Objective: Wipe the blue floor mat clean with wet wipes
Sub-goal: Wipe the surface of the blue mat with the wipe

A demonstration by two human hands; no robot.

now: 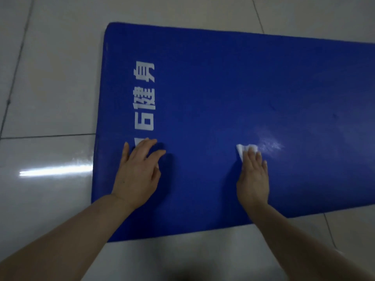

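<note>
Here the blue mat [233, 88] is lying flat on the tiled floor [50, 78], filling the middle and right of the frame. The left hand [138, 171] is pressing on it, fingers spread, holding nothing. The right hand [253, 177] is pressing a white wipe [242, 150] flat beneath its fingers, beside a wet sheen [269, 141].

The floor [50, 82] is made of pale glossy tiles with dark joints, and the blue floor mat [223, 88] with white characters lies flat on it.

The blue floor mat [223, 88] carried white printed characters [144, 96] reading "健身"; the lowest character was hidden under the left hand [138, 171].
</note>
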